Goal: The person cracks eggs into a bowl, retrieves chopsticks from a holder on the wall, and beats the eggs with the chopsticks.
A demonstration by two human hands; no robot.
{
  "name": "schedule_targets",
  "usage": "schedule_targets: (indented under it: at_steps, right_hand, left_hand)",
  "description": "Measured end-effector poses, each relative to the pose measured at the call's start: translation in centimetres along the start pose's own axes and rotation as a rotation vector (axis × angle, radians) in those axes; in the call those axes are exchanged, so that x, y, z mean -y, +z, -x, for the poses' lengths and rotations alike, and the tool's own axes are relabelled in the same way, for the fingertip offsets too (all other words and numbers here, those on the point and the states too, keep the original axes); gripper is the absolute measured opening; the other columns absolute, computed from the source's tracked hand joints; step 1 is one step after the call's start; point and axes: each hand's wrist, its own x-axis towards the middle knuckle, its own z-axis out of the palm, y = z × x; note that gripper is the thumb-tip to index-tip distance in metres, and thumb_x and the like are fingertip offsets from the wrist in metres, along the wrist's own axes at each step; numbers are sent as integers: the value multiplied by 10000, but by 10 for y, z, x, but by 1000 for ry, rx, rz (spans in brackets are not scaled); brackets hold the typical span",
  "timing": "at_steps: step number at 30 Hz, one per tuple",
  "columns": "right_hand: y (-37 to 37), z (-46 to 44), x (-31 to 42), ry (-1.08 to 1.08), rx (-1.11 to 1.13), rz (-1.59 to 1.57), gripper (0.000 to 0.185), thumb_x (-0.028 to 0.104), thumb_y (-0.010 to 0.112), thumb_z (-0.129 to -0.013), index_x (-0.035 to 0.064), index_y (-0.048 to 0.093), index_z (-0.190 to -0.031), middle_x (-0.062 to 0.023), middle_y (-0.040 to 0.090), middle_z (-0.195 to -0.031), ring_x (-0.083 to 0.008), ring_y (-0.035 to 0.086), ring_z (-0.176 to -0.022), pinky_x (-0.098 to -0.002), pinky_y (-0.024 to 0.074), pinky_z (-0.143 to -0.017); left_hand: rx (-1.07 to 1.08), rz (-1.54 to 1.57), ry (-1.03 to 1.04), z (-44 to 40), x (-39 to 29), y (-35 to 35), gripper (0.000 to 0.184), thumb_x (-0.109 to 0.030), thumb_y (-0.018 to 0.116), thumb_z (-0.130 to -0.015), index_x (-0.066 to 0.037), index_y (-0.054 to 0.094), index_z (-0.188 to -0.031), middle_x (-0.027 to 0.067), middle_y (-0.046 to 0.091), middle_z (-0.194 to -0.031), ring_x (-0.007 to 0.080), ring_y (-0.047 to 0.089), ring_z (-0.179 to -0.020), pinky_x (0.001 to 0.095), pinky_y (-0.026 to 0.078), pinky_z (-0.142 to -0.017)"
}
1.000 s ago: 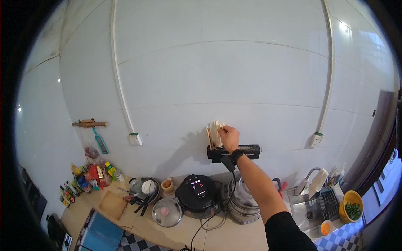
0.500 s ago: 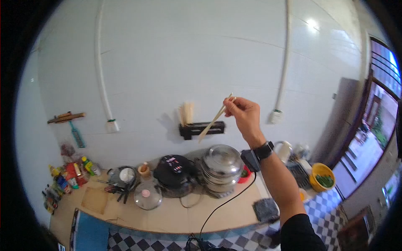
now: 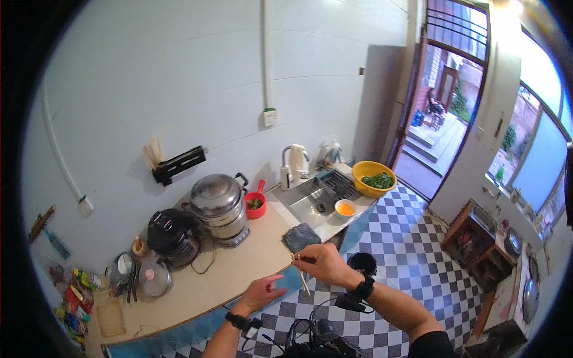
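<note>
My right hand (image 3: 325, 264) is closed on a pair of chopsticks (image 3: 304, 282), which hang tips down near the counter's front edge. To its left is my left hand (image 3: 261, 294), fingers apart and holding nothing. A dark grey cloth (image 3: 300, 237) lies on the counter just beyond my right hand. Up on the wall, the black chopstick holder (image 3: 179, 166) has several more pale chopsticks (image 3: 154, 151) standing at its left end.
A steel steamer pot (image 3: 218, 209), black cooker (image 3: 172, 235) and red ladle (image 3: 256, 206) stand along the counter (image 3: 224, 268). Right of them are the sink (image 3: 307, 197), a bowl of orange liquid (image 3: 345, 209) and a yellow basin (image 3: 358, 173) of greens. Outside the doorway sits a person (image 3: 434, 102).
My right hand has come down from beside the wall holder with the chopsticks. My left hand has entered the view. The view has turned right, towards the sink and doorway.
</note>
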Motion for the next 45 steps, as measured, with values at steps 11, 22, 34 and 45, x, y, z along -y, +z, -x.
schedule_targets:
  at_steps: [11, 22, 34, 45]
  right_hand:
    - [-170, 140, -131, 164, -320, 427, 363, 227, 769, -1005, 16, 712, -1294, -187, 753, -1088, -321, 720, -1103, -383, 578, -934]
    - [-252, 235, -275, 895, -650, -489, 183, 224, 603, -1089, 51, 661, -1099, 34, 541, -724, -64, 513, -587, -274, 419, -496]
    - [-326, 166, -393, 726, -962, -661, 478, 387, 533, -1144, -48, 728, -1107, -161, 750, -1053, -262, 743, -912, -392, 640, -798]
    - [-409, 194, -438, 862, -1419, -769, 446, 406, 553, -1131, 0, 695, -1016, -149, 716, -1031, -300, 720, -991, -446, 627, -949]
  left_hand:
    - [222, 670, 29, -200, -113, 213, 365, -344, 525, -1161, -13, 666, -1225, 9, 597, -835, 112, 578, -740, 280, 500, -683]
    - [244, 1316, -318, -303, -160, 365, 393, -359, 556, -1145, -6, 671, -1271, -9, 625, -879, 122, 626, -789, 275, 539, -753]
    - [545, 1143, -375, -468, -103, 395, 491, -370, 603, -1121, -11, 588, -1455, 56, 712, -1148, 132, 685, -984, 289, 584, -859]
    - [-216, 1348, -718, -595, 153, 367, 376, -199, 698, -1013, -138, 582, -1366, 88, 629, -1315, 308, 657, -1097, 472, 586, -912]
